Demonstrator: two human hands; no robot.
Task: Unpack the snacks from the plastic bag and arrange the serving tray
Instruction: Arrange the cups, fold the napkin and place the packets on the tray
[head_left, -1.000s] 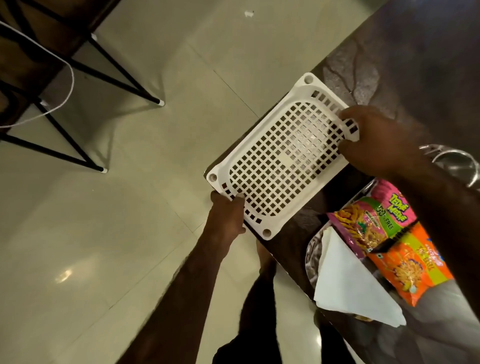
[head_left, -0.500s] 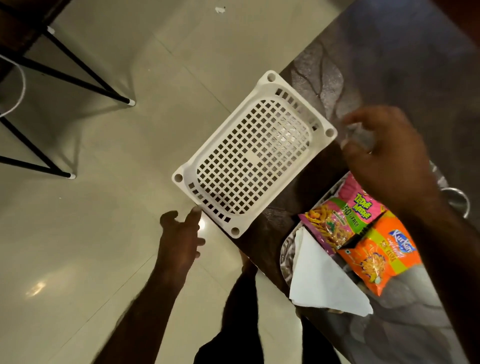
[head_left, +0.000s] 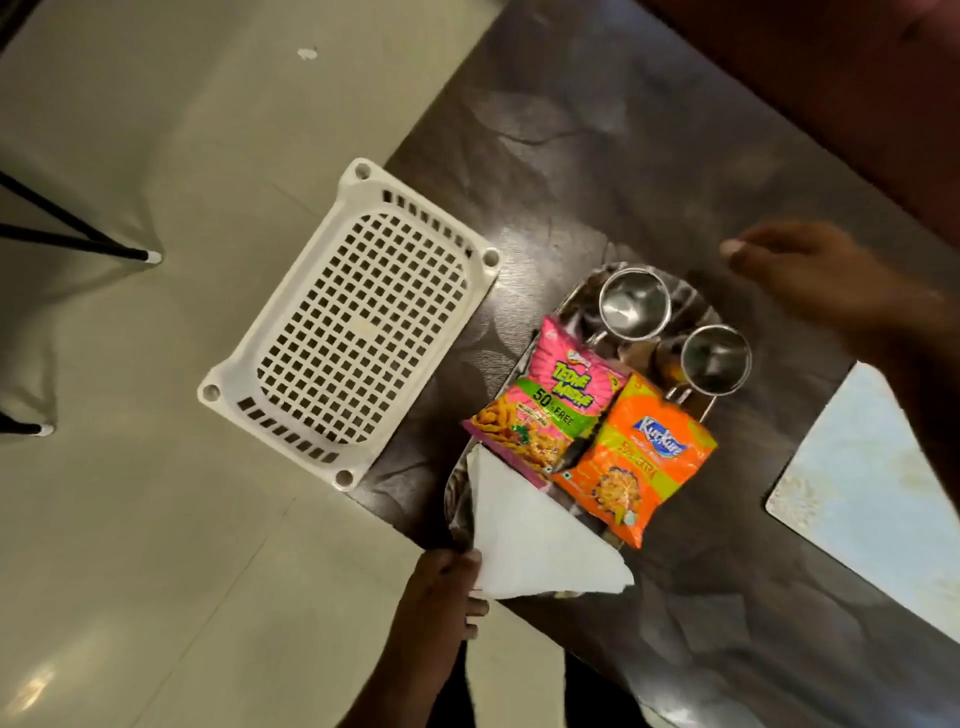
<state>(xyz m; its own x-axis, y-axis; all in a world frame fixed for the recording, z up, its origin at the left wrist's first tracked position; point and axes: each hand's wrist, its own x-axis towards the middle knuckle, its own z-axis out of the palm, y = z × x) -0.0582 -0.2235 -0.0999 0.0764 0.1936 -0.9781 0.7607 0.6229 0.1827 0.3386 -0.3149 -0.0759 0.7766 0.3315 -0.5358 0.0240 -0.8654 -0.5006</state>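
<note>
- Basket (head_left: 358, 332): white, pierced in a grid of square holes, with slots along the ends.
- Table (head_left: 597, 130): dark brown, marked with a faint leaf-like figure.
- Serving tray (head_left: 698, 312): silver steel.
- Cup (head_left: 634, 304) and other cup (head_left: 716, 359): finished in the same silver.
- Pink snack packet (head_left: 550, 405): banded green, lettered yellow.
- Orange snack packet (head_left: 634, 462): edged yellow-green, with a blue-and-white logo.
- Napkin (head_left: 530, 545): plain white.
- Placemat (head_left: 872, 493): pale blue, mottled cream.
- Floor (head_left: 156, 519): tiled in cream.
- Chair legs (head_left: 78, 244): black, tipped white.
</note>
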